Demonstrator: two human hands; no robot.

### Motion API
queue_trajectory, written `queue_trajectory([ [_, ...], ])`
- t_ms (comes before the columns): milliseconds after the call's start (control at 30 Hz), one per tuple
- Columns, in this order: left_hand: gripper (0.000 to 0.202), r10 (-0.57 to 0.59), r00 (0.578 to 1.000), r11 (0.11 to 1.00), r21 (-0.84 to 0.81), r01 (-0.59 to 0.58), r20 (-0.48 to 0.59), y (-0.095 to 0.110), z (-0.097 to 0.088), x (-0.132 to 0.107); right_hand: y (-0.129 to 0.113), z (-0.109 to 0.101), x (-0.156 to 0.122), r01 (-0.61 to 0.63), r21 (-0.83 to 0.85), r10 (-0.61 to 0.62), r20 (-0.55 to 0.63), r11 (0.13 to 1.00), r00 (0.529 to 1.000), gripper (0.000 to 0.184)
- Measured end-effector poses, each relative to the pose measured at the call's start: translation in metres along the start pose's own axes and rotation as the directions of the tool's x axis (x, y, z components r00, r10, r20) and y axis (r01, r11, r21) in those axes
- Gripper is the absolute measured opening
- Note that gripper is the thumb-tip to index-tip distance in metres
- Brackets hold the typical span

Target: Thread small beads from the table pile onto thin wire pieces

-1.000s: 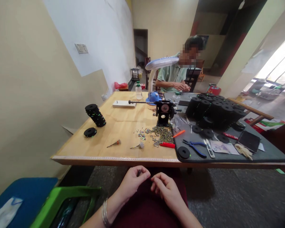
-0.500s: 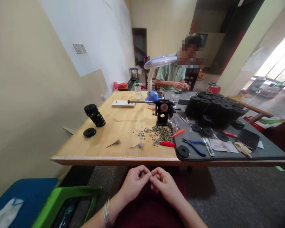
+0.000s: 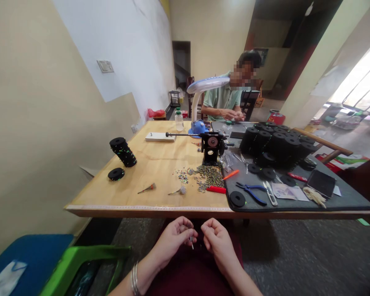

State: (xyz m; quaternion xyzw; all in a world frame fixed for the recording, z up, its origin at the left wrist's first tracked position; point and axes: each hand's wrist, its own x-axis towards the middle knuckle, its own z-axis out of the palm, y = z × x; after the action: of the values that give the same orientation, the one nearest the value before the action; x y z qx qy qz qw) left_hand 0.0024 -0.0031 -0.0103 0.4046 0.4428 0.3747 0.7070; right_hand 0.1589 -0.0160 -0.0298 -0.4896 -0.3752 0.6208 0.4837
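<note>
My left hand [image 3: 179, 237] is closed in a pinch in front of the table edge. From its fingertips a small, thin, pale stick-like piece [image 3: 192, 244] points downward; its kind is too small to tell. A short gap away, my right hand [image 3: 216, 238] is also pinched, and whatever may be between its fingers is hidden. On the table just beyond lie a tuft with a white head [image 3: 181, 190], a tuft with an orange band [image 3: 148, 188] and a red-handled tool [image 3: 216, 190]. Behind these spreads a heap of small metallic pieces [image 3: 212, 175].
A black winding device [image 3: 210, 153] with a long rod stands mid-table beside a desk lamp [image 3: 197, 126]. Black foam spools [image 3: 123, 153] stack at left, several more [image 3: 274, 144] at right. Blue pliers [image 3: 252, 192] lie on the grey mat. Another person [image 3: 222, 102] sits opposite.
My hands have parted from touching fingertips, the right one shifting to the right. The pale piece now shows below my left fingers.
</note>
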Motion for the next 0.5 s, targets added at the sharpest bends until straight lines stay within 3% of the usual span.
queue_trajectory([
  [200, 0.033, -0.025, 1.0, 0.999, -0.04, 0.025, 0.009, -0.0022, -0.0002, 0.0006, 0.0019, 0.001, -0.0008, -0.01, 0.018, 0.01, -0.028, 1.0, 1.0, 0.039],
  [500, 0.028, -0.062, 0.996, 0.994, -0.089, 0.068, 0.062, 0.0047, 0.006, -0.0051, 0.0059, 0.0033, 0.0038, -0.076, 0.116, 0.076, 0.008, 0.99, 0.997, 0.039],
])
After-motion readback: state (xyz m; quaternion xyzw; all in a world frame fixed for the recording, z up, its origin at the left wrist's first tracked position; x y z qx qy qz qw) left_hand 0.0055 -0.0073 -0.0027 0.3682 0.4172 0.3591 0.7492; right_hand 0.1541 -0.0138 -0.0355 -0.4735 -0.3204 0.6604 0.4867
